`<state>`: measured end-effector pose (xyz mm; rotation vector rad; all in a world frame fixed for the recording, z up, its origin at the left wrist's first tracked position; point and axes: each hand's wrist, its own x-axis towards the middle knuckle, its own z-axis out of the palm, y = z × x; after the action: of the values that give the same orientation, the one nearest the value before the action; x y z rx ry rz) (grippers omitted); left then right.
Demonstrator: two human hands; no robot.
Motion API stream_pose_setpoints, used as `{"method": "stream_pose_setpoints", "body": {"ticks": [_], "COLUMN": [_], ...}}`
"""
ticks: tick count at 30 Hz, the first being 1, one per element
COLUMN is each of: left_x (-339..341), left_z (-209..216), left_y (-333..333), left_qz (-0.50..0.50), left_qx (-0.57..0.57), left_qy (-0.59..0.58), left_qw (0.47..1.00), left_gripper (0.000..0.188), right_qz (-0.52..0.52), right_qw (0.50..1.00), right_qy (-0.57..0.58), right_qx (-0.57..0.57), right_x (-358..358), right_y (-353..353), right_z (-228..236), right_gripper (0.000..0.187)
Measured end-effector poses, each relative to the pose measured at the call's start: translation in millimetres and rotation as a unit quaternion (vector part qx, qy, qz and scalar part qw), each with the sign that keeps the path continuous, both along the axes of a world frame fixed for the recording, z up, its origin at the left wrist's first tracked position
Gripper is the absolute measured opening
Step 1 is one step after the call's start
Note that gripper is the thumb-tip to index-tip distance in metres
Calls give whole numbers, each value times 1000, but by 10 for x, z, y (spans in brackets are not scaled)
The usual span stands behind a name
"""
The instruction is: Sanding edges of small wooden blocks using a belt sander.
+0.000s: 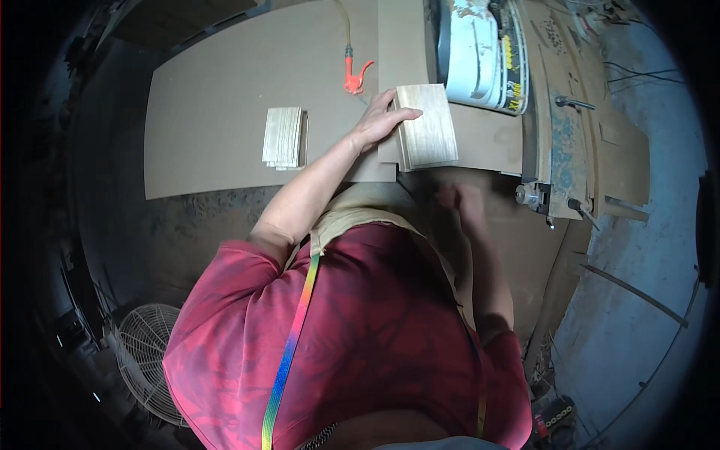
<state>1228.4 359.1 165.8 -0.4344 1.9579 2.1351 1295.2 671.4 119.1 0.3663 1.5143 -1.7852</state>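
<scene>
A short stack of pale, flat wooden boards stands at the table's near right part. My left hand grips its left side, the thumb over the top board and the fingers along the edge. Just in front of the table's edge is my right hand, apart from the boards and smeared by motion, so its fingers cannot be read. To the left, a second stack of thin wooden pieces sits on the brown tabletop. Beyond my left hand lies a red air blow gun on a hose.
At the right of the table stands a machine with a white and black rounded cover. Its worn metal side carries a lever and a round knob. A wire-caged fan is on the floor at the lower left.
</scene>
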Motion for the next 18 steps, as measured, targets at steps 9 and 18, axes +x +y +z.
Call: {"method": "stream_pose_setpoints", "body": {"ticks": [9,18], "left_x": [717,2658], "left_z": [303,-2496], "left_y": [-605,-1047], "left_qz": [45,-310], "left_qx": [-214,-422], "left_qy": [34,-338], "left_qw": [975,782], "left_gripper": [38,32], "right_qz": [304,541], "right_qw": [939,840], "right_qy": [158,-39], "right_qx": [-22,18], "right_x": [969,1032], "right_y": [-821,-824], "right_z": [-107,-769], "right_gripper": [45,50]}}
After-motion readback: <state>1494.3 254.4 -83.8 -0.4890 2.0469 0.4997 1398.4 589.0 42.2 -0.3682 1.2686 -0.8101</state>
